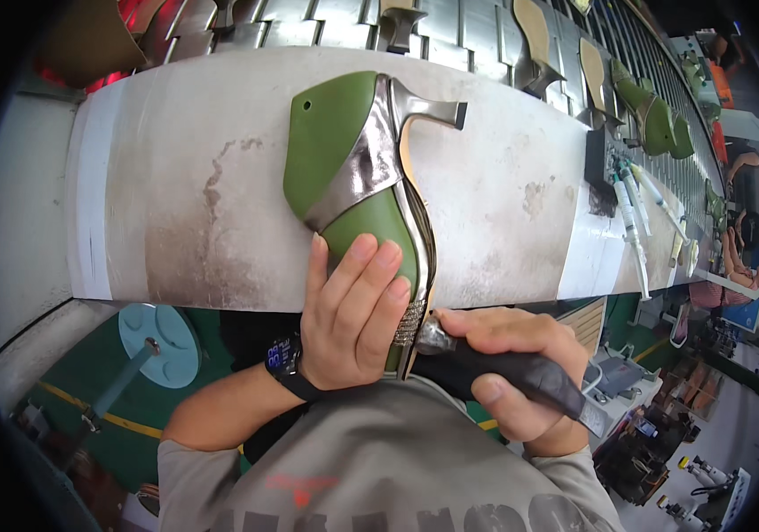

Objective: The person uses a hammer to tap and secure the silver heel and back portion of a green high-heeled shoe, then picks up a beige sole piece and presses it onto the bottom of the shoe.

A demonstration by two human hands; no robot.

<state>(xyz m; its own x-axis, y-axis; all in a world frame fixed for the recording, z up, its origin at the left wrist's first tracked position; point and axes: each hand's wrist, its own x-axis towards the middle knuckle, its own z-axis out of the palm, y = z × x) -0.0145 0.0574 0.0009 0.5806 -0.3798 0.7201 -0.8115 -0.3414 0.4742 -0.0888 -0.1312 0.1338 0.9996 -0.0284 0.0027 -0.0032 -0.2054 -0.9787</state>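
Observation:
A high-heeled metallic shoe (366, 161) sits on a green shoe last (330, 124), lying on its side with the heel pointing away to the right. My left hand (348, 310) grips its front half, fingers spread along the green side of the last. A band of shiny strands (410, 321) crosses the shoe's toe end, partly under my left hand. In my right hand (521, 341) is a hand tool with a black handle (521, 379) and a rounded metal head. That head touches or nearly touches the sole edge beside the strands; the contact itself is too small to tell.
The shoe's heel end rests over a pale, stained bench (486, 213). Beyond it runs a slatted metal conveyor (335, 27) carrying soles with heels (534, 44) and green lasts (659, 120). Several syringes (632, 217) lean from a black holder at right. A blue disc (159, 346) stands below left.

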